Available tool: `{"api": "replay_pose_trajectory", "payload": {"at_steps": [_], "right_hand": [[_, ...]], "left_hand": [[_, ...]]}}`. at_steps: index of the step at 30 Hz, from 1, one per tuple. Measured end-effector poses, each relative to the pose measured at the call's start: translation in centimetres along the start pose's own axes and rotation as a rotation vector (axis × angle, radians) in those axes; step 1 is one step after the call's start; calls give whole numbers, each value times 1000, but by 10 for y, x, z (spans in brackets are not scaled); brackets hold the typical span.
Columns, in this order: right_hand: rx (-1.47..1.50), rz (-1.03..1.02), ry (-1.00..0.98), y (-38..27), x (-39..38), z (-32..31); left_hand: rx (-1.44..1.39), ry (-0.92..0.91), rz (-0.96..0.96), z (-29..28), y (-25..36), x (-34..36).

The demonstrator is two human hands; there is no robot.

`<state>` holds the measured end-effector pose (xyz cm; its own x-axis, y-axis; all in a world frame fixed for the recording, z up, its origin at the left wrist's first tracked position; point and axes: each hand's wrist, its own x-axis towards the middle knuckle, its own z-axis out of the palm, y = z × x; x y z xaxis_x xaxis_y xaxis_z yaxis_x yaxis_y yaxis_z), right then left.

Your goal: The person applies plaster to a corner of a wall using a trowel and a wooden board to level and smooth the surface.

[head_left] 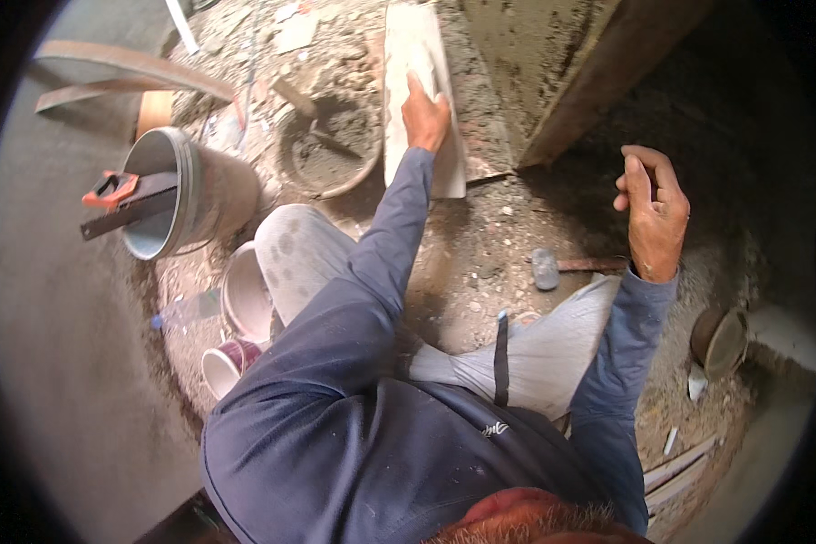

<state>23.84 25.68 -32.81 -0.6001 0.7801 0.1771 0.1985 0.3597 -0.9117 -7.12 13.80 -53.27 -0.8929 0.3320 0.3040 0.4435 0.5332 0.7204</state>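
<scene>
My left hand (pixel 426 118) rests on a long pale board (pixel 444 172), index finger stretched along it and thumb apart. Just left of the board is a mortar bowl (pixel 331 168) of grey mix with a trowel (pixel 338 145) in it. My right hand (pixel 653 208) is raised at the right, fingers loosely bent and apart, with nothing visible in them. A mallet (pixel 545 269) lies on the rubble below it, its handle partly behind my right arm.
A bucket (pixel 218 199) with an orange-handled saw (pixel 118 190) stands left, above tubs (pixel 245 290) and a plastic bottle (pixel 190 308). A rough upright post (pixel 562 72) rises at upper right. Bent planks (pixel 136 59) lie upper left. A round container (pixel 721 344) sits right.
</scene>
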Motion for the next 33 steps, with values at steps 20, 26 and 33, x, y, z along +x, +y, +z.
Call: {"api": "replay_pose_trajectory", "payload": {"at_steps": [20, 26, 33], "right_hand": [[-565, -313, -963, 72, -10, 123], [-582, -430, -945, 41, -11, 199], [-590, -1181, -632, -27, 30, 446]], "left_hand": [[-741, 632, 96, -319, 46, 86], [-956, 620, -23, -321, 15, 91], [-889, 639, -51, -374, -31, 69]]}}
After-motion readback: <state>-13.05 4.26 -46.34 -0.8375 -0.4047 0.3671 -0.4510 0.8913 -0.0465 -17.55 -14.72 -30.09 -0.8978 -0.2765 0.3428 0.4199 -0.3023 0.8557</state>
